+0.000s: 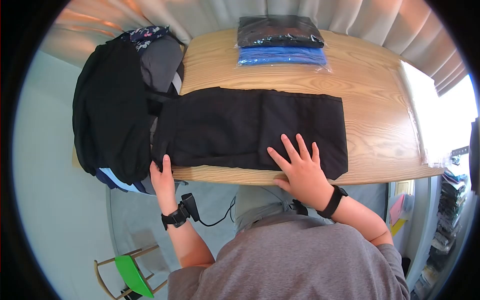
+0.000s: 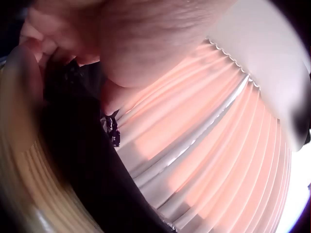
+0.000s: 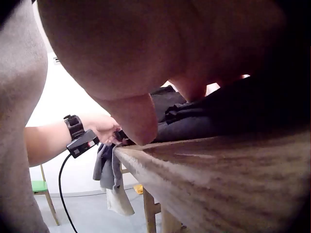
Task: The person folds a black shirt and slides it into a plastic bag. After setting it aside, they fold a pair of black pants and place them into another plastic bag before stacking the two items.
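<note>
A black garment [image 1: 220,130] lies folded into a long strip across the wooden table, its left end meeting a pile of clothes. At that end's near corner, my left hand [image 1: 164,184] pinches the black cloth; in the left wrist view the fingers bend round dark fabric [image 2: 97,160]. My right hand [image 1: 306,177] rests on the right part of the garment with fingers spread and straight, the thumb by the table's near edge. In the right wrist view its thumb [image 3: 138,121] hangs large in front of the dark cloth.
Clothes with a black piece [image 1: 110,110] on top are heaped at the left. Bagged black [image 1: 280,31] and blue [image 1: 280,56] items stand stacked at the back. Clear plastic bags [image 1: 422,110] lie at the table's right edge. A green chair [image 1: 134,276] stands below left.
</note>
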### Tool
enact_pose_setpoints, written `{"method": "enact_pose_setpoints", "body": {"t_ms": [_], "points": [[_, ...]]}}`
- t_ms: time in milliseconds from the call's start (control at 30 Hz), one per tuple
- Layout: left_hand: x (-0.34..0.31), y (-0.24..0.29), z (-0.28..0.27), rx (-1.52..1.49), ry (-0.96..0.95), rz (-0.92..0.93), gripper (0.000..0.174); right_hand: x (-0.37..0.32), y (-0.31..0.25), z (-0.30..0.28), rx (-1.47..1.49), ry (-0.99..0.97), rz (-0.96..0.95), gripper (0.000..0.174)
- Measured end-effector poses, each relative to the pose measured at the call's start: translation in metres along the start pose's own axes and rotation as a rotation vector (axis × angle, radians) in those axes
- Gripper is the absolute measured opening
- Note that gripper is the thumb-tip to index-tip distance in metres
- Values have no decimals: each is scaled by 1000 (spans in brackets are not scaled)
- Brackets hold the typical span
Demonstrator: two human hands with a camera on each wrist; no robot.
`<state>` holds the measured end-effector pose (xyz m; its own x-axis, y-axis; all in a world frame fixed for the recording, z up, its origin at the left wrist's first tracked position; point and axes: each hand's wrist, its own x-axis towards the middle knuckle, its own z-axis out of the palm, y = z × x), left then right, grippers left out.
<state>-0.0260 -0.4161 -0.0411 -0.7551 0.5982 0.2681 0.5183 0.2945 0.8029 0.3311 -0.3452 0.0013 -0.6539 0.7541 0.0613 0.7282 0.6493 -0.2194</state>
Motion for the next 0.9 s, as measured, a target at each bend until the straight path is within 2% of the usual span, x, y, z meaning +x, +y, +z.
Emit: {"method": "enact_pose_setpoints", "body": {"t_ms": [33, 100, 233, 300, 333, 433, 467, 533, 567, 633, 700, 767, 800, 833, 900], "points": [[1, 9, 3, 0, -11, 6, 47, 0, 0, 1, 2, 1, 12, 74], [1, 37, 8, -229, -113, -328, 43, 1, 0, 3, -10, 18, 13, 73], [2, 58, 17, -368, -29, -385, 35, -1, 0, 8, 9, 57, 24, 70], [8, 48, 17, -899, -46, -411, 29, -2, 1, 10, 9, 78, 40, 69], [11, 55, 16, -983, -47, -425, 32, -2, 1, 11, 19, 88, 35, 68], [0, 130, 12, -968, -50, -97, 38, -3, 3, 13, 34, 118, 24, 66], [-6, 152, 15, -975, -67, -97, 38, -4, 3, 13, 29, 116, 26, 67], [-21, 192, 22, -863, -56, 174, 43, -3, 3, 15, 19, 118, 25, 68], [-33, 211, 25, -871, -69, 177, 43, -4, 3, 16, 16, 125, 26, 68], [-61, 243, 38, -343, -232, 472, 49, -5, 2, 17, 15, 135, 33, 69], [-87, 258, 69, -318, -466, 693, 55, -6, 2, 17, 21, 157, 44, 62], [-99, 267, 95, -339, -999, 815, 58, 1, 4, 11, 226, -176, 157, 48], [-103, 264, 99, -272, -1113, 808, 52, 1, 10, 88, 445, 259, 111, 36], [-107, 260, 102, -202, -1226, 798, 47, 3, 6, 80, 629, 416, 124, 33], [-99, 247, 105, -191, -1118, 823, 34, -5, 8, 39, 402, 55, 106, 33]]}}
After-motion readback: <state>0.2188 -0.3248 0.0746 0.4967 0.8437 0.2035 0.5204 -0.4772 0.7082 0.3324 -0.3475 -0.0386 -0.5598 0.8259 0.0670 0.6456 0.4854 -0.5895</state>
